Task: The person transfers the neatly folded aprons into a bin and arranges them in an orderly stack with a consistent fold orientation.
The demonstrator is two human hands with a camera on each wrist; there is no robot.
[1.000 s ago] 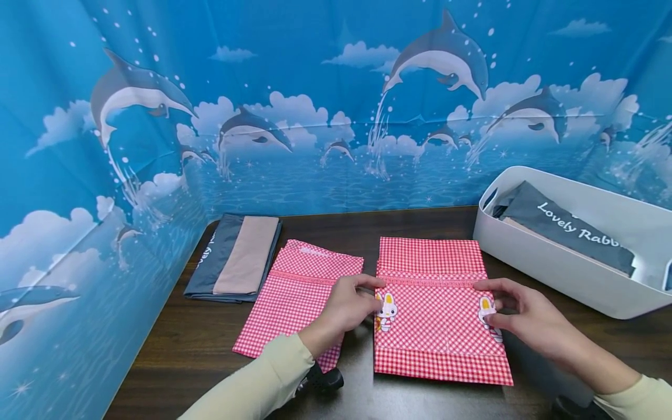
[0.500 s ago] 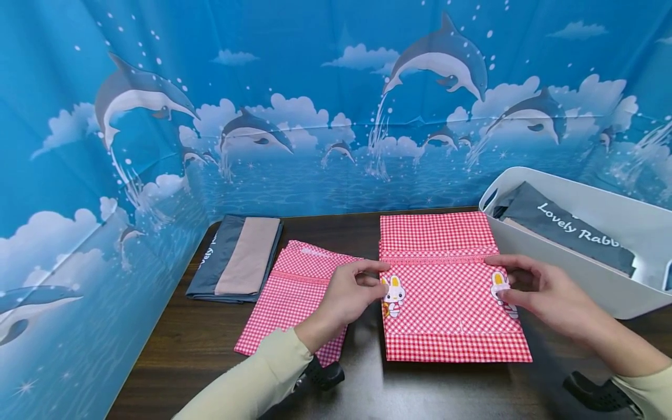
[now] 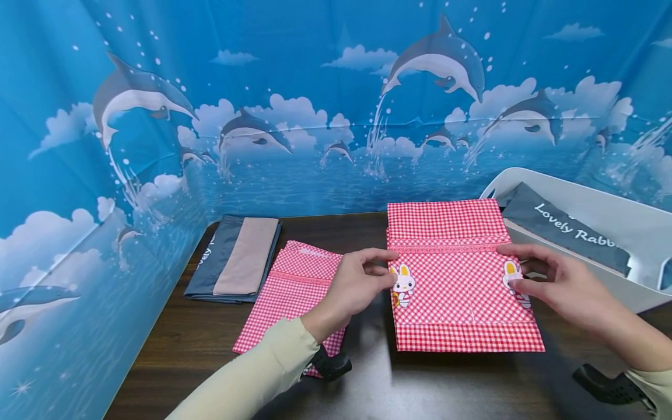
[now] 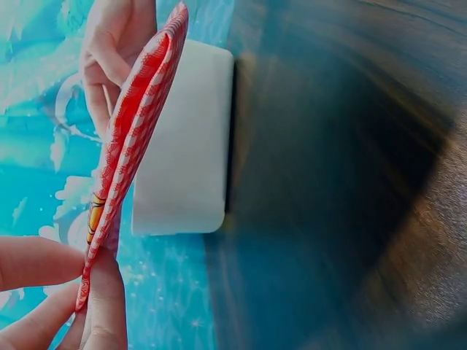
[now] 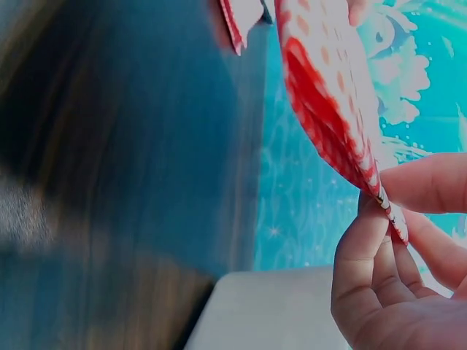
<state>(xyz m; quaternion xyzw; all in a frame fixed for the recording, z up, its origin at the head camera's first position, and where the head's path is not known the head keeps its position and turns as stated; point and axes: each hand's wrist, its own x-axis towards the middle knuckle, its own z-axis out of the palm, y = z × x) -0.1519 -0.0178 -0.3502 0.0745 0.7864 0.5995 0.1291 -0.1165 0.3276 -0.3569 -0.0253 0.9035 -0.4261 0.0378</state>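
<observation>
A folded red-and-white checked cloth (image 3: pixel 462 286) with a rabbit printed near each side is held up off the dark table. My left hand (image 3: pixel 357 286) pinches its left edge between thumb and fingers, and my right hand (image 3: pixel 569 291) pinches the right edge the same way. Seen edge-on in the left wrist view, the cloth (image 4: pixel 139 124) shows its folded layers parting slightly. In the right wrist view the fold of the cloth (image 5: pixel 321 109) gapes near the pinching fingers (image 5: pixel 430 182). Beside my left hand, a second checked cloth (image 3: pixel 294 297) lies on the table, partly hidden by the forearm.
At the back left lies a folded dark grey cloth (image 3: pixel 205 274) with a beige panel. On the right stands a white plastic bin (image 3: pixel 588 181) holding a grey cloth (image 3: pixel 567 227) lettered "Lovely Rabb". A dolphin-print curtain (image 3: pixel 315 181) hangs behind the table (image 3: pixel 168 350).
Both hands have lifted the checked cloth off the table and moved it up and to the right. Its upper right corner now overlaps the bin in the head view.
</observation>
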